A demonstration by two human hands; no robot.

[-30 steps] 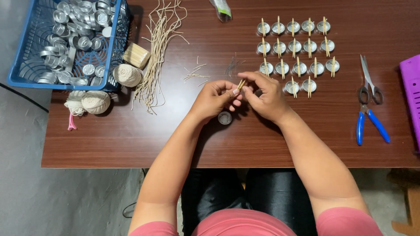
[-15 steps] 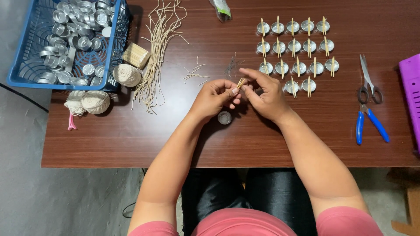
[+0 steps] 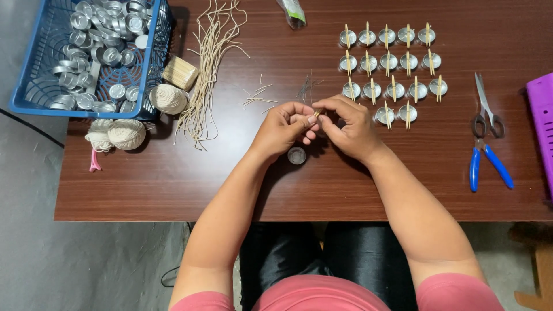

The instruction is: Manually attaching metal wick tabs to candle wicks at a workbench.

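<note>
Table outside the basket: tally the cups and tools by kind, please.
Cups with sticks: 17
Bare cup: 1
Scissors: 1
Pliers: 1
Total: 20

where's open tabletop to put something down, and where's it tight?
Bare stretches of the dark brown wooden table: the near strip along the front edge, left of the left hand below the cream twine balls; also between the right hand and the blue-handled pliers. Crowded: the blue plastic basket corner, loose wick strands, and the rows of small metal cups.
</note>
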